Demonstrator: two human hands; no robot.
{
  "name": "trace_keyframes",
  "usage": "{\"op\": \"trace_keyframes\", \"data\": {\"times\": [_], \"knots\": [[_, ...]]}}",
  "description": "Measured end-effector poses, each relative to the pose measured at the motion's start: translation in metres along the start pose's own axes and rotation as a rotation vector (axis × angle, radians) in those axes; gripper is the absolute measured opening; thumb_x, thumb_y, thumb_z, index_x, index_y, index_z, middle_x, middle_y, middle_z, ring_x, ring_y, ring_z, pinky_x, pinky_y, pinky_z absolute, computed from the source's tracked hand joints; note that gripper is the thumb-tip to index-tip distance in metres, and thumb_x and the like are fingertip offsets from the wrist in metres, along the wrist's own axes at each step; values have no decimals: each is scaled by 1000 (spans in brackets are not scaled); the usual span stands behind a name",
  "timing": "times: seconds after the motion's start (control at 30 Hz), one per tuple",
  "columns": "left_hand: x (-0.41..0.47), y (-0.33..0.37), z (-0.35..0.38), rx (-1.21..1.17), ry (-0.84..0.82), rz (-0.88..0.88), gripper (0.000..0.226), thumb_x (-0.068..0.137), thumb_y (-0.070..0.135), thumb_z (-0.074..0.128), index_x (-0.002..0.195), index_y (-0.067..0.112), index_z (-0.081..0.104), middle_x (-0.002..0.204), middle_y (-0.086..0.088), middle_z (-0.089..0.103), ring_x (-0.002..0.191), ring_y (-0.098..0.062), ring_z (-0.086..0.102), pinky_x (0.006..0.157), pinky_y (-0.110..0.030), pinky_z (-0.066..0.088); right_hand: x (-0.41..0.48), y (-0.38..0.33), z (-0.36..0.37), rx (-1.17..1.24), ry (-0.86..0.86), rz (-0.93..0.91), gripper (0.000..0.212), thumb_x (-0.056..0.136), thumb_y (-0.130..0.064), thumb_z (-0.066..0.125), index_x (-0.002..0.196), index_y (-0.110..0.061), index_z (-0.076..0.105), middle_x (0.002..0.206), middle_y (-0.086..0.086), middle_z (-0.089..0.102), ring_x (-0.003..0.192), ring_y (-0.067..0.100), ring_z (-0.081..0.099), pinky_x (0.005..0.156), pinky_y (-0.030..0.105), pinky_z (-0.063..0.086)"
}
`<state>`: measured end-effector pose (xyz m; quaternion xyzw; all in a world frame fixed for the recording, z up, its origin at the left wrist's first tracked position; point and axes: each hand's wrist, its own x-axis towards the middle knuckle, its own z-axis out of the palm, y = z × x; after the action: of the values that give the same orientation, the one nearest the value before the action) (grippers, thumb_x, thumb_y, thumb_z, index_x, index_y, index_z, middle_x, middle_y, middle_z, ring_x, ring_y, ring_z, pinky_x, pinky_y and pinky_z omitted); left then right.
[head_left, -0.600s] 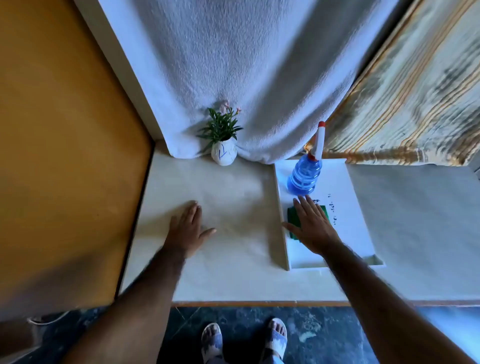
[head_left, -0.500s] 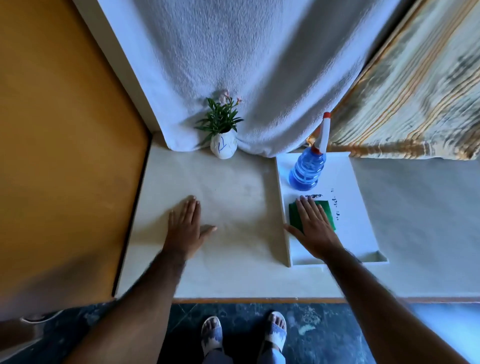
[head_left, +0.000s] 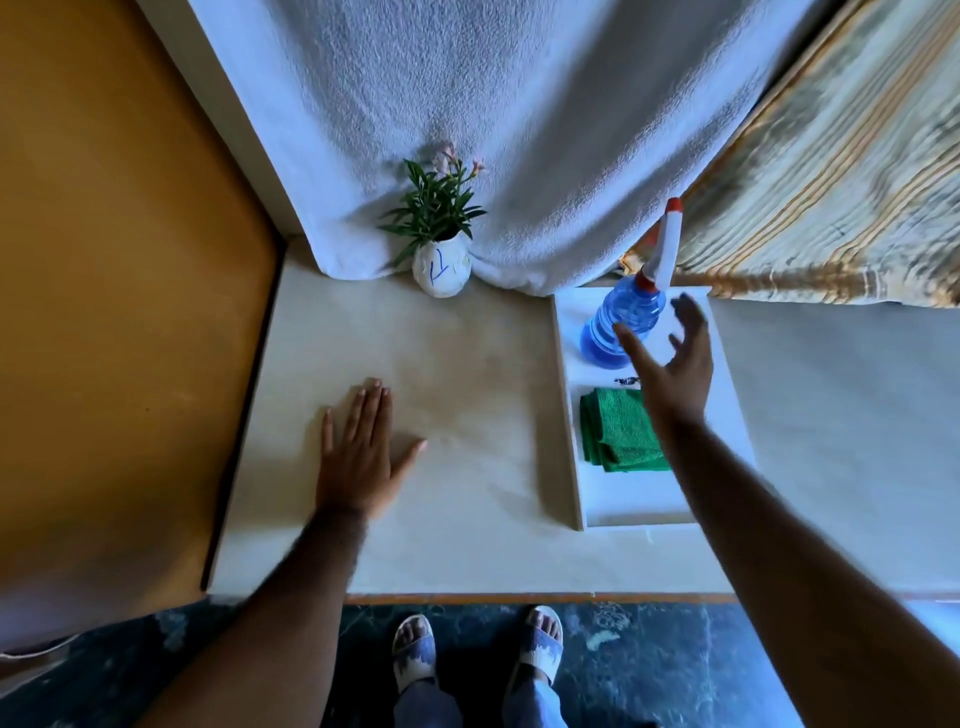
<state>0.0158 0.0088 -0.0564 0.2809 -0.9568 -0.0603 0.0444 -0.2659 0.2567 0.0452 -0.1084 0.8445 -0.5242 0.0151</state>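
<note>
- Right hand (head_left: 675, 374): raised over the white tray (head_left: 631, 496) at centre right of the frame, fingers released and spread, grasping nothing. The thumb overlaps the lower body of the spray bottle (head_left: 623, 306); whether it touches the bottle cannot be told.
- Spray bottle: blue, clear-walled, with a white nozzle tipped in red. It stands at the far end of the tray and looks tilted toward the upper right of the frame.
- Green cloth (head_left: 615, 431): folded, lying flat in the tray just below the bottle in the frame, partly covered by the right forearm.
- Left hand (head_left: 358, 457): palm down on the pale bench (head_left: 467, 364) at centre left, fingers straight and close together, thumb out to the side, holding nothing.
- Small white vase (head_left: 441, 267): holds a leafy green sprig with pink flowers and stands at the far edge of the bench against a hanging white towel (head_left: 493, 130).
- Striped fabric (head_left: 857, 182): fills the upper right of the frame.
- Sandalled feet (head_left: 415, 649): on the dark floor at bottom centre.
</note>
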Motion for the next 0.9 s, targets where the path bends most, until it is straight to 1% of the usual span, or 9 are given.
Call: {"op": "trace_keyframes", "data": {"times": [0.1,0.2,0.3,0.4,0.5,0.57,0.67,0.83,0.9], "knots": [[0,-2,3,-3,14,-3,88,96,68,33,161,9,32,169,-10,33,155,-27,35,125,-63,28,39,-25,9,46,-10,-90,95,72,-48,90,149,-20,44,148,3,56,136,18,53,115,44,44],[-1,-2,7,-2,44,-2,87,97,68,34,160,9,33,169,-10,34,155,-26,36,125,-62,29,57,-30,18,1,-32,-126,76,72,-44,90,137,-37,52,124,-8,67,111,1,63,98,30,53],[-1,-1,11,-1,87,-4,85,97,67,37,160,9,34,169,-9,34,155,-25,36,125,-61,29,64,-27,28,57,-1,-43,47,79,-34,81,123,-25,64,90,-9,69,78,-10,61,85,33,57],[-1,-3,14,7,104,-5,83,98,65,39,160,10,33,169,-8,33,155,-25,36,125,-61,29,70,-33,35,156,50,-3,32,81,-17,71,111,-25,69,73,-14,63,67,-1,58,69,25,53],[0,-5,18,13,115,0,83,98,64,40,161,11,31,170,-7,32,156,-23,34,126,-60,28,76,-46,40,238,82,3,19,75,-12,66,90,-2,69,53,-19,63,52,-5,55,54,14,47],[0,-6,18,14,128,-5,83,98,64,42,161,12,31,170,-7,31,156,-23,33,126,-60,28,76,-60,46,233,10,-40,23,74,-9,67,90,6,72,53,-19,66,52,-3,60,52,14,48],[-1,-4,17,16,141,-10,82,98,63,44,161,12,32,170,-6,32,156,-22,33,125,-59,30,60,-84,63,144,-158,-104,27,70,-12,66,94,-5,77,56,-15,65,53,-2,59,54,14,47],[-2,-4,15,10,163,-11,80,99,62,46,159,11,36,168,-7,37,155,-23,37,123,-60,34,13,-89,113,-6,-442,21,14,63,-19,62,70,-13,72,42,-18,65,41,-9,59,44,5,40],[-1,-4,15,2,160,-11,79,98,62,46,159,12,37,168,-7,38,155,-23,37,123,-59,33,3,-88,127,-37,-532,57,15,64,-22,61,75,-22,71,43,-15,67,44,-5,63,51,9,46]]}}
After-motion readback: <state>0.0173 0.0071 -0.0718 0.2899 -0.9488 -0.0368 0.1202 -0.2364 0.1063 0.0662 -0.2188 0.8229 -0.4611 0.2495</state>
